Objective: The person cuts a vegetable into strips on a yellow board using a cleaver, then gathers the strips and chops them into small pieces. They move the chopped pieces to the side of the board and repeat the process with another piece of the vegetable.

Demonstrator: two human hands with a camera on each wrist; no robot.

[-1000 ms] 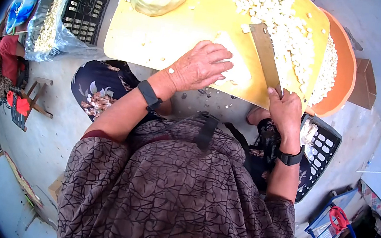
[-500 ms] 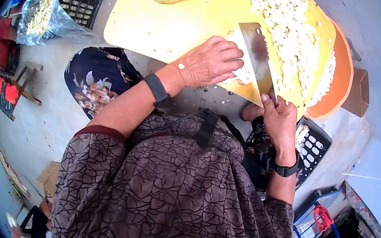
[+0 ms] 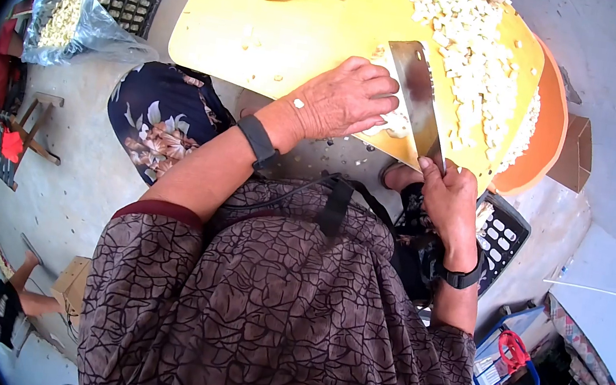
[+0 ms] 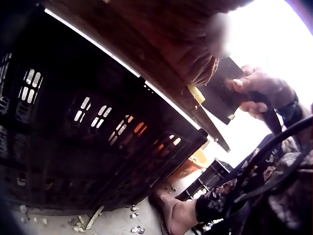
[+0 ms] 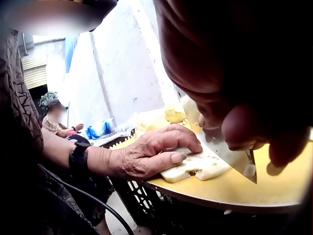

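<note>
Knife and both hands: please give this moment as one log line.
left hand: holds pale piece | right hand: grips knife, blade at piece | diced bits: on yellow board

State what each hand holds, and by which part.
Right hand: knife, at its handle end, thumb against the blade's base. Left hand: pale slab, under curled fingers at the end away from the blade.
</note>
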